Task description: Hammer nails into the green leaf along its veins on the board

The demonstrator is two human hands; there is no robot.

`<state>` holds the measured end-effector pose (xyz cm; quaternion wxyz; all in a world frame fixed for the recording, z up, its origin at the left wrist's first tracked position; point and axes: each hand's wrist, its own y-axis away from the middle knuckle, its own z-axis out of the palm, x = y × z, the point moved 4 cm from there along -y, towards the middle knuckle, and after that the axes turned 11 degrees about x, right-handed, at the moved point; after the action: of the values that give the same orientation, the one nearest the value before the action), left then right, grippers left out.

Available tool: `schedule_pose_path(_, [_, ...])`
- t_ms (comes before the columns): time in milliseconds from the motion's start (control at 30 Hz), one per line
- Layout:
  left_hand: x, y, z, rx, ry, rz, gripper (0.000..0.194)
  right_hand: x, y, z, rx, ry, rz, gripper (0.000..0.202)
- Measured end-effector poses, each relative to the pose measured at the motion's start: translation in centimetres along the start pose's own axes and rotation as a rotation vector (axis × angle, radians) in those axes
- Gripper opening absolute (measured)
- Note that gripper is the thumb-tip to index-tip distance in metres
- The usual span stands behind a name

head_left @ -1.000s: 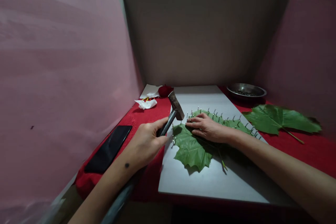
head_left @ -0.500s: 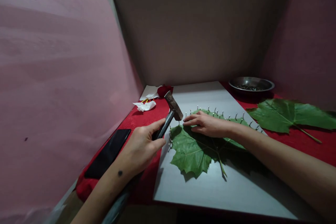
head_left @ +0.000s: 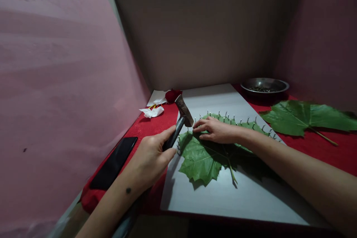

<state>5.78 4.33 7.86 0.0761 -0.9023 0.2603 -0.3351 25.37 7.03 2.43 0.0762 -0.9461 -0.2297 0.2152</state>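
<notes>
My left hand (head_left: 153,154) is wrapped round the handle of a hammer (head_left: 184,111), whose head is over a nail at the leaf's upper left edge. A large green leaf (head_left: 199,158) lies on a white board (head_left: 195,200), with several upright nails (head_left: 248,120) along its outline. My right hand (head_left: 213,129) rests on the top of this leaf, fingers pointing left and slightly apart, with nothing seen in them. Its fingertips are close to the hammer head and the nail. The forearm hides part of the leaf's right side.
A metal bowl of nails (head_left: 264,86) stands at the back right. Another green leaf (head_left: 304,119) lies on the red cloth (head_left: 320,148). On the left are a black phone (head_left: 114,163) and a crumpled white tissue (head_left: 153,112). Walls rise at the back and sides.
The view has shifted slightly, so the board, leaves and bowl appear a little up and left. Both hands and the hammer keep nearly the same places over the leaf.
</notes>
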Motion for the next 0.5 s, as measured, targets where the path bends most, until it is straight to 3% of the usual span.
schedule_pose_path(200, [0.4,-0.1,0.4,-0.067,-0.128,0.05,0.051,-0.1,0.0,0.0,-0.019,0.039,0.032,0.039])
schedule_pose_path(400, [2.0,0.0,-1.5,0.068,-0.074,0.133,0.053,-0.1,-0.1,0.0,-0.012,0.023,0.037,0.039])
schedule_pose_path(500, [1.9,0.1,-1.4,0.054,-0.062,0.11,0.052,-0.2,-0.1,0.0,0.006,0.02,0.044,0.034])
